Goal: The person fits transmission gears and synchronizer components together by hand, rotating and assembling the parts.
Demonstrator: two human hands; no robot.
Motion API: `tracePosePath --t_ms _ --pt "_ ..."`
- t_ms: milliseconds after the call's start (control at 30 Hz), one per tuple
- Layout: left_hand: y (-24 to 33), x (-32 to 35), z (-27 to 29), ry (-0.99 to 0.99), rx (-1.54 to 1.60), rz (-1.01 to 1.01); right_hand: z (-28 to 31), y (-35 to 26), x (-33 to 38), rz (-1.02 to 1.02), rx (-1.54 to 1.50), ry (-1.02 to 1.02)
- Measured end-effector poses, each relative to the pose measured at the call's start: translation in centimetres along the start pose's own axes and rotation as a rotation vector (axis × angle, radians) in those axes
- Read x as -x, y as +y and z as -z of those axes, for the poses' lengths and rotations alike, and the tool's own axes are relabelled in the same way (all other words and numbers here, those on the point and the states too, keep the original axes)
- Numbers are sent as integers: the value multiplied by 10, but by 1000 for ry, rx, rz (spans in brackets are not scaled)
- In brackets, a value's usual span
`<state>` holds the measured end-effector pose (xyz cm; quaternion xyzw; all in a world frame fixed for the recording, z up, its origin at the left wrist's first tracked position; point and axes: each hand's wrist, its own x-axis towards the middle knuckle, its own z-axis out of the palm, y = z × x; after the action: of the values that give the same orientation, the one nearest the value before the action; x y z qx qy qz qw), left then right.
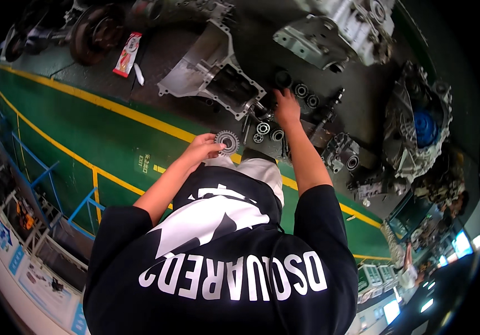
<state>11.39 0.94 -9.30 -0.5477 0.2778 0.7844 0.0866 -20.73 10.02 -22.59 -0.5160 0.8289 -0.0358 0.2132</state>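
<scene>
My left hand (202,149) is closed on a toothed metal gear (227,143), held upright by its rim in front of my lap. My right hand (287,109) reaches over the work surface beside the open end of a grey gearbox housing (217,70), its visible fingers apart; part of them is hidden. A shaft end with a bearing (258,110) sticks out of the housing next to that hand. Just beyond it lie a dark ring (283,79) and bearings (301,90). Nearer me are small gears and bearings (263,128), and a toothed shaft (329,111) lies to the right.
Large metal casings (343,33) stand at the far right, one with a blue part (425,128). A brake disc (97,34) and a red-white packet (128,54) are at the far left. Yellow lines (111,111) cross the green floor; blue railings (44,173) stand left.
</scene>
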Motion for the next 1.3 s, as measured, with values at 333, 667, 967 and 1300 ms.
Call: tracePosePath --t_ms 333,667,967,1300 --pt "-3 -21 -24 -200 168 -170 120 -83 83 71 -742 -45" --pt "29 -27 -64 -457 59 -230 150 -124 147 -8 -310 208" --pt "30 -26 -73 -578 58 -164 148 -133 171 -159 -332 329" --pt "42 -8 -69 -566 -130 -244 142 -145 184 -128 -448 481"
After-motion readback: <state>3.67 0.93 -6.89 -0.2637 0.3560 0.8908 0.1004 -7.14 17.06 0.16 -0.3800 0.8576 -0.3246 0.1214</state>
